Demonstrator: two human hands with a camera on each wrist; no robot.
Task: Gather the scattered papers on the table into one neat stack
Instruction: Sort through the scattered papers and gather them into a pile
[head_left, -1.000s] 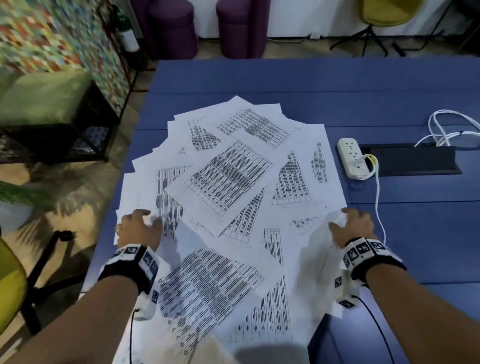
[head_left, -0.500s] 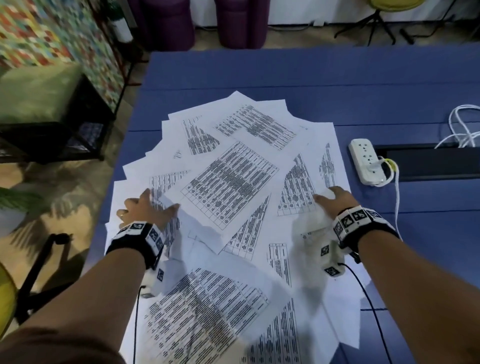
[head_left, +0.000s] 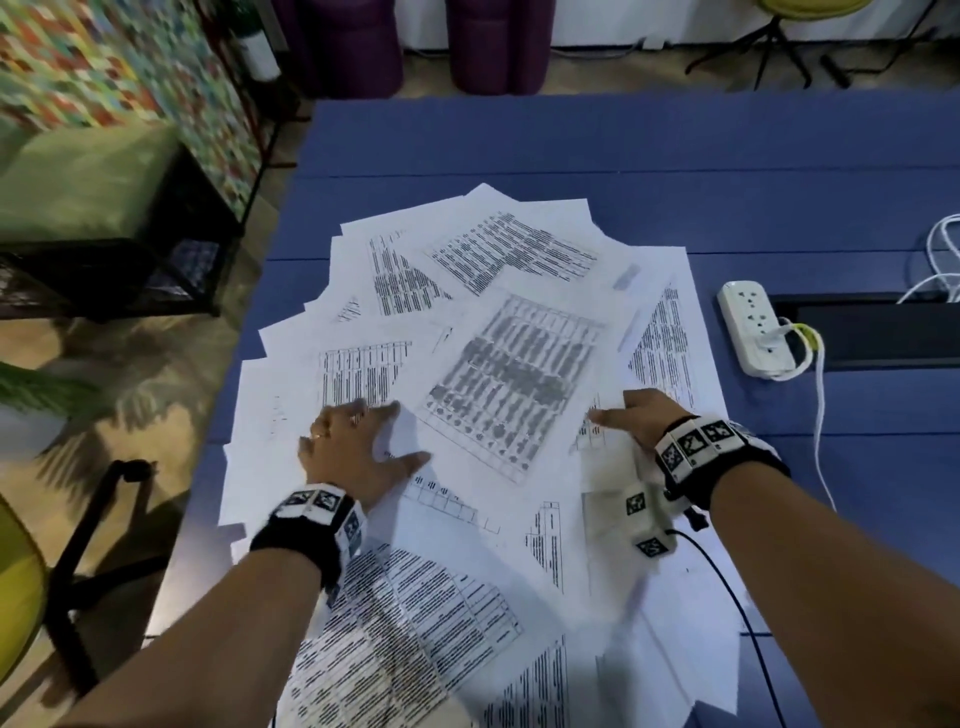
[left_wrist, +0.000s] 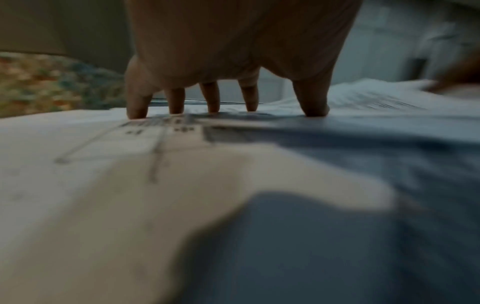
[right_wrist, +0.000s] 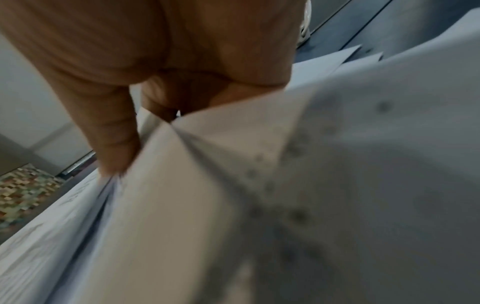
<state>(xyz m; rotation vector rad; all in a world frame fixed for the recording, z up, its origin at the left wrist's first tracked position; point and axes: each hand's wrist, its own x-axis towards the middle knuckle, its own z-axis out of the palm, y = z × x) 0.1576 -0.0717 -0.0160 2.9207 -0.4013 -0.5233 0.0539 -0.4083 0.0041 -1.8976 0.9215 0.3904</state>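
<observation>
Several white printed papers (head_left: 509, 384) lie fanned and overlapping on the blue table (head_left: 675, 156). My left hand (head_left: 363, 441) is on the left side of the pile, fingers spread. Its fingertips (left_wrist: 211, 102) press down on the sheets. My right hand (head_left: 631, 415) is on the right side of the pile with the thumb pointing left. In the right wrist view the thumb (right_wrist: 114, 148) presses on a bundle of raised sheets (right_wrist: 207, 164), and the fingers are hidden behind them. The sheet in the middle of the pile looks blurred.
A white power strip (head_left: 753, 327) with a plugged white cable (head_left: 818, 415) lies right of the pile, beside a black cable recess (head_left: 872, 332). The table's left edge is near the papers. A green bench (head_left: 78, 192) and a yellow chair (head_left: 15, 597) stand on the left.
Both hands have slid from the pile's outer edges toward its middle, dragging sheets inward. The right hand has lifted the right-hand sheets off the table.
</observation>
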